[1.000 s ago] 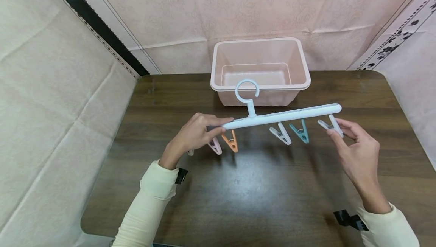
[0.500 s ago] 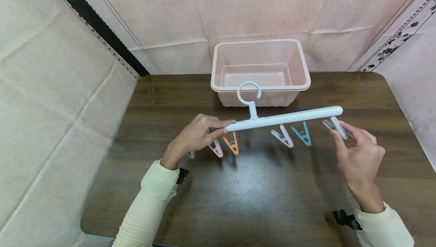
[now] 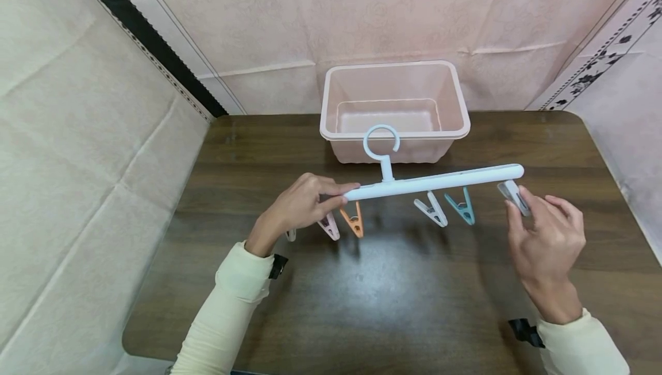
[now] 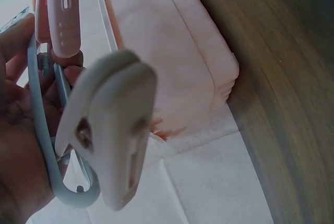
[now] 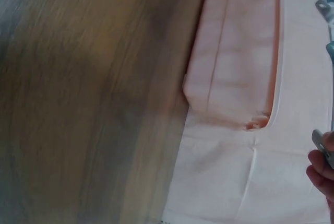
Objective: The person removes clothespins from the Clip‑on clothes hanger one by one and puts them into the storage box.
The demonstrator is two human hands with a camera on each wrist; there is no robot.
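My left hand (image 3: pixel 300 205) grips the left end of a light blue clip hanger (image 3: pixel 439 181), held up over the table with its hook toward the back. At the other end, my right hand (image 3: pixel 548 243) pinches a grey clip (image 3: pixel 514 197) between thumb and fingers, its top right at the bar. A white clip (image 3: pixel 433 211) and a teal clip (image 3: pixel 462 208) hang along the right half. Near the left hand hang an orange clip (image 3: pixel 355 223) and a pink clip (image 3: pixel 329 227). The left wrist view shows a beige clip (image 4: pixel 122 135) close up at the hanger's end.
A pink plastic basin (image 3: pixel 431 151) stands at the back of the brown wooden table (image 3: pixel 372 317), behind the hanger hook. Pale patterned cloth (image 3: pixel 388 13) covers the wall behind, and more cloth lines both sides.
The hanger has shifted slightly right and toward me. In my right hand the grey clip's two arms, spread apart before, now appear close together.
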